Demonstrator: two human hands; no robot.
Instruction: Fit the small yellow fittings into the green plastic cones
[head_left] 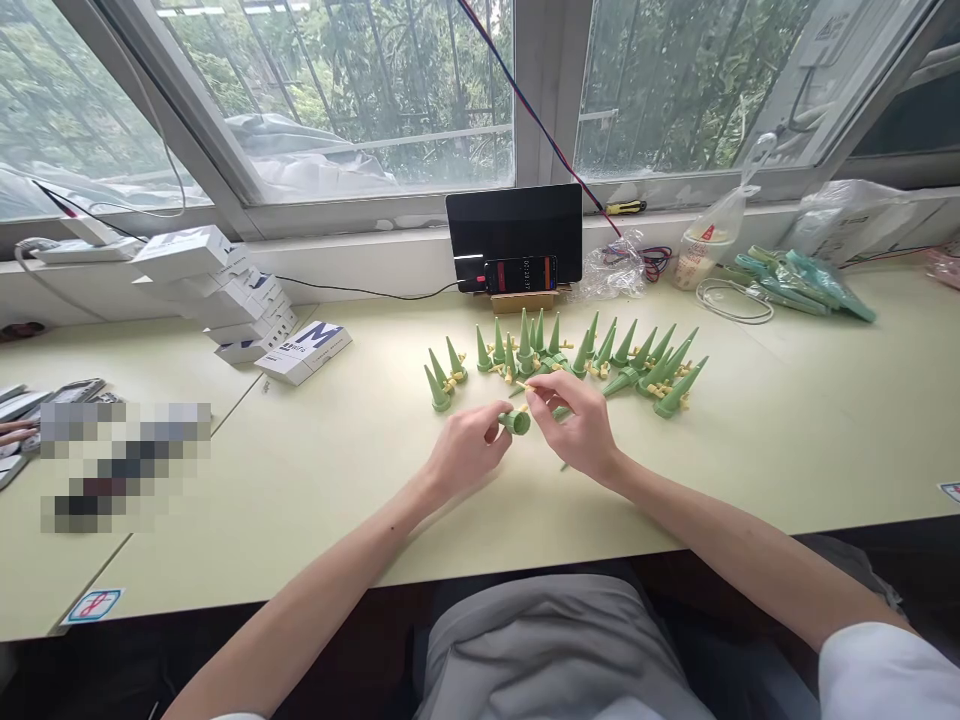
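My left hand (471, 440) is closed around a green plastic watering spike (516, 422), its round open end turned toward me. Close to that end, my right hand (574, 420) pinches a small yellow valve (527, 387) between thumb and fingertips. Behind both hands, several green watering spikes (525, 340) stand point up on the table, many with yellow valves at their bases. Others lie on their sides among them, such as a spike (621, 382) right of my right hand. My fingers hide part of the held spike.
A phone (521, 274) showing a timer leans against a dark tablet (514, 220) at the back. Stacked white boxes (225, 290) and a single box (305, 350) are to the left. A bagged cup (705, 250), a cable (735, 302) and green plastic bags (810, 280) sit back right.
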